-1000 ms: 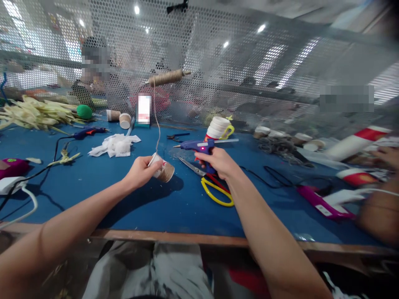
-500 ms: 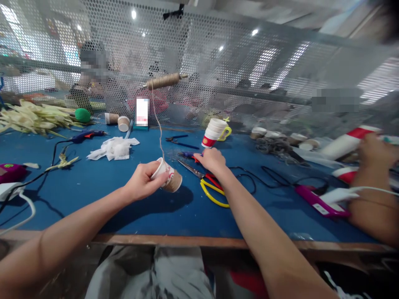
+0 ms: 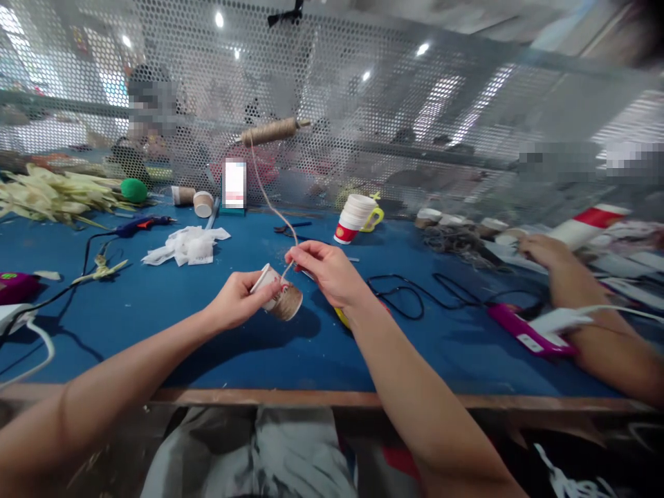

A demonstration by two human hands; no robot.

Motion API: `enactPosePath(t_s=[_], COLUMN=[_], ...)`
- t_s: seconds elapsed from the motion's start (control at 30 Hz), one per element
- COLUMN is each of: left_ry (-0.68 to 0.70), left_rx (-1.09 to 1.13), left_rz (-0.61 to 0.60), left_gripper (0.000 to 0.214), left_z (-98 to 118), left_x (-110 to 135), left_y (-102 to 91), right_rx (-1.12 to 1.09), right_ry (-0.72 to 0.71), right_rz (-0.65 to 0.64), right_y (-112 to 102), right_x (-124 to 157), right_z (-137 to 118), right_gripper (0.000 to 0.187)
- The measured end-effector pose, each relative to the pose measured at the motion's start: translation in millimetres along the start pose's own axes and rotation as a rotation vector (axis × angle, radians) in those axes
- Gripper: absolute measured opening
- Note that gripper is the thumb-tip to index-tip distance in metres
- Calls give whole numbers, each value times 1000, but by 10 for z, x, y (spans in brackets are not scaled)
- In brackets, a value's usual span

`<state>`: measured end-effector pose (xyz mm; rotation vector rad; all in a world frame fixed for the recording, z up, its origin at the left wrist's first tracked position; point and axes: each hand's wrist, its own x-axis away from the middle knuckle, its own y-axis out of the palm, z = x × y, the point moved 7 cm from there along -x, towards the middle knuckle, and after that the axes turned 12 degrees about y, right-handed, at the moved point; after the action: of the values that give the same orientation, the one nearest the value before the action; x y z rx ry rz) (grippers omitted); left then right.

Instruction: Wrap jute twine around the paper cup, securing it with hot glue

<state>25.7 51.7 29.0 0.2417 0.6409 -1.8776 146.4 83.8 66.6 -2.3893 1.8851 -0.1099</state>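
Readable text — none | held paper cup (image 3: 288, 303) — red markings (image 3: 283, 283) illegible (small, partly covered)

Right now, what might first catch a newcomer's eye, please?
Centrally, the left hand holds a tilted, partly twine-wrapped cup, and the right hand pinches the strand. It runs up to a brown spool at the perforated screen. A green ball stands out at left.

Your hands (image 3: 236, 302) (image 3: 332, 275): two
Cups (image 3: 289, 304) you hold: one
Twine strands (image 3: 270, 205) you pinch: one
Twine spools (image 3: 272, 131): one
Phones (image 3: 234, 183): one

Twine spool (image 3: 272, 131) behind the paper cup (image 3: 290, 303) — cup stack (image 3: 355, 220) farther right.
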Motion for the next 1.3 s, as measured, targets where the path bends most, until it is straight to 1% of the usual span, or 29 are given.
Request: enactPosePath(t_s=[0.13,0.27,0.43,0.67,0.83,0.97,1.13,1.3], left_ry=[-105,-157,-119,-47,-29,-22,-60,-60], left_rx=[150,206,214,136,146,131,180,191], left_rz=[68,102,74,64,65,73,98,115], left_gripper=[45,45,43,40,39,39,41,38], left_z=[-122,-183,-125,-15,27,9,-69,-61], left_x=[-7,-10,-6,15,18,13,-1,1], left_y=[1,-4,20,1,-6,-20,-20,-17], right_rx=[2,74,129,157,208,150,116,147], right_ry=[-36,-60,-52,-6,1,-28,-110,-81], right_rz=[83,144,179,164,149,175,224,229], right_y=[-126,-154,-156,-127,-91,-123,-181,-180], right_x=[53,78,64,21,29,43,70,52], right_z=[-30,-54,-30,48,50,29,-37,-12], right_gripper=[21,22,20,21,19,18,18,17])
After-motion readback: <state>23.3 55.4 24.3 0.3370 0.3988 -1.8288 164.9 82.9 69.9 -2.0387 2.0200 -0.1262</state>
